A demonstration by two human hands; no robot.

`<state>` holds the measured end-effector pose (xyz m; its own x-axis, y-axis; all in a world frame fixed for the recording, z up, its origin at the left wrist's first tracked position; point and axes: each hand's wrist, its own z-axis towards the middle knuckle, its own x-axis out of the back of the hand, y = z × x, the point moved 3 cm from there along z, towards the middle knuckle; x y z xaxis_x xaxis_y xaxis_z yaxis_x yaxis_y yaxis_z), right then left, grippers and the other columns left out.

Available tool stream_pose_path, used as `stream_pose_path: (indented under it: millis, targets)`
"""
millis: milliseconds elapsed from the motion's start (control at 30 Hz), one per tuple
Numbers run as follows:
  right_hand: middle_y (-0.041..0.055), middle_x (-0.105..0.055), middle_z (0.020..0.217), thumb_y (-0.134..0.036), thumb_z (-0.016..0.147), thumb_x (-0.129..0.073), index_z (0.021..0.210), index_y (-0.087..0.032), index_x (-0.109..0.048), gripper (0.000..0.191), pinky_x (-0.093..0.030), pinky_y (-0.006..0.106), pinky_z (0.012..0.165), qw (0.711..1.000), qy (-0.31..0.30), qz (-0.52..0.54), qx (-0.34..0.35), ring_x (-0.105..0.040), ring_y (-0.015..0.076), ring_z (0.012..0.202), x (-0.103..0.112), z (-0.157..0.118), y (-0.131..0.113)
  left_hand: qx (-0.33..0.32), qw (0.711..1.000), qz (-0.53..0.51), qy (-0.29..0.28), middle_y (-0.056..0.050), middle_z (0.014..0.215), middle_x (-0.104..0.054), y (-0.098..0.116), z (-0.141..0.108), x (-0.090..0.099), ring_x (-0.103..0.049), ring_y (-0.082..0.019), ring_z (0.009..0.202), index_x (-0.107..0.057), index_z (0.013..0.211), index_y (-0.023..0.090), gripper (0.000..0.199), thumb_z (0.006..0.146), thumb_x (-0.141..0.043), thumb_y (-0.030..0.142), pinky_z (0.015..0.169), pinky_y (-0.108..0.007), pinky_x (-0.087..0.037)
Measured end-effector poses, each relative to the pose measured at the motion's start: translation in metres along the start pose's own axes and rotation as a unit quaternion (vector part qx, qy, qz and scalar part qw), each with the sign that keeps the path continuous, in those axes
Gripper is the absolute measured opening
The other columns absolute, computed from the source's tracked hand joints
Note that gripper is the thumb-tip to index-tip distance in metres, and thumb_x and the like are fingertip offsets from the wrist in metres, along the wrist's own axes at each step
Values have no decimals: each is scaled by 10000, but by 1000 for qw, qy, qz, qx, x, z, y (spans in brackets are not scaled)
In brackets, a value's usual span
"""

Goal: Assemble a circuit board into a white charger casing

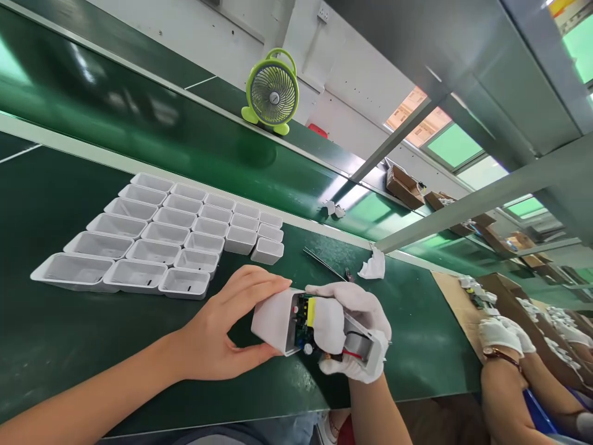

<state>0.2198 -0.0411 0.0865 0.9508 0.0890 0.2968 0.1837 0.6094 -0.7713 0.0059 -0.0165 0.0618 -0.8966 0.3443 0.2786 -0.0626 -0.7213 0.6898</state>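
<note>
White housing (274, 321) with a circuit board (303, 324) seated partway into its open end sits low in the middle of the head view, held just above the green surface (69, 334) between both hands. On the bare left hand (227, 330) the grip is closed around the housing's closed end, thumb below and fingers curled over the top. The gloved right hand (352, 337) pinches the board end, its thumb pressed on the board beside a yellow component, and red and black wires (353, 353) trail under its palm. Judging by how much of the board still shows outside the shell, the fitting looks begun but not finished. Beyond the hands, a block of empty white trays (157, 238) lies in neat rows, all unfilled as far as I can see. Tweezers (324, 264) and a crumpled white scrap (374, 266) rest further back, a lime-green fan (272, 93) stands on the ledge, and a co-worker's gloved hand (503, 334) works at the right edge
</note>
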Motion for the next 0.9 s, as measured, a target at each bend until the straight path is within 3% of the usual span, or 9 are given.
stream_pose_path:
  millis: [167,300,467,667,900]
  targets:
    - [67,-699,1169,-357,585,-984,1333,-367,-534,874,-673,569,858,1000,12,-25,-14,-693,368,1083,2,-7,3,-6,1000,14,2,-152,1334,-554,0,0,0,-489,-285,1226,-442,1457,135,596,922,-687,234,1054,-427,-437]
    - [49,-715,1130,-345,594,-980,1300,-365,-579,812,-695,523,831,999,12,-25,-24,-702,359,1075,3,-6,0,-14,1000,23,0,-154,1342,-556,0,0,0,-489,-288,1222,-436,1462,135,602,929,-693,245,1047,-441,-440]
    - [84,-686,1206,-361,652,-950,1277,-309,-588,723,-656,542,911,999,46,10,-16,-690,344,1104,2,-7,-6,-20,999,33,0,-150,1340,-564,0,1,0,-502,-282,1209,-438,1459,139,601,924,-699,225,1045,-447,-450]
    - [92,-686,1212,-349,662,-943,1293,-309,-590,724,-672,487,874,999,42,22,-10,-689,329,1116,-1,-5,-6,-18,999,42,8,-156,1331,-571,0,0,0,-515,-287,1213,-445,1455,140,595,924,-696,236,1043,-447,-468]
    - [118,-678,1239,-306,705,-918,1325,-250,-595,702,-648,457,933,999,6,32,24,-676,311,1155,0,0,-11,-27,998,61,10,-156,1305,-604,2,1,0,-558,-303,1169,-440,1462,194,585,941,-683,299,995,-488,-511]
